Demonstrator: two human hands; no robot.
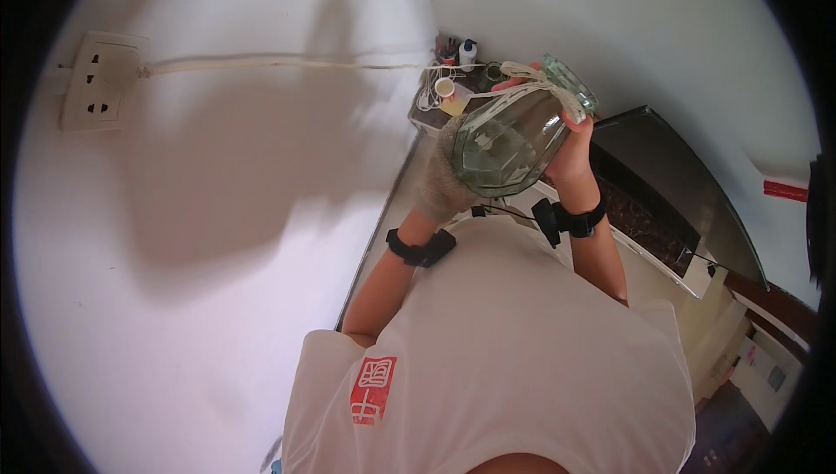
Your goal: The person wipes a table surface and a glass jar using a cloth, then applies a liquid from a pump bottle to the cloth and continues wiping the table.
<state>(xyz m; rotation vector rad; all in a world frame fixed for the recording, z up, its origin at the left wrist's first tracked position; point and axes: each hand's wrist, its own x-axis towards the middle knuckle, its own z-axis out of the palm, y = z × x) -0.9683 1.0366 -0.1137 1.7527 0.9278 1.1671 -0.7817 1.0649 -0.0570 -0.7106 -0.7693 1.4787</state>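
Note:
A greenish faceted glass vase (513, 141) is tilted in front of me, its thick rim up and to the right. White cord (545, 87) is tied round its neck, with loops and loose ends. My right hand (569, 150) grips the neck, thumb on the near side; reddish fingertips show behind the cord. My left hand (446, 176) has a grey-brown fuzzy covering, a glove or cloth, and holds the vase's lower left side. Its fingers are mostly hidden by the covering and the glass. Both wrists wear black straps.
Behind the vase, a corner tabletop (428, 122) bears a white bottle (467, 54), a cup (445, 87) and coiled cables. A flat dark screen (679, 173) stands at right. A white cable (281, 64) runs from the wall socket (104, 80) along the left wall.

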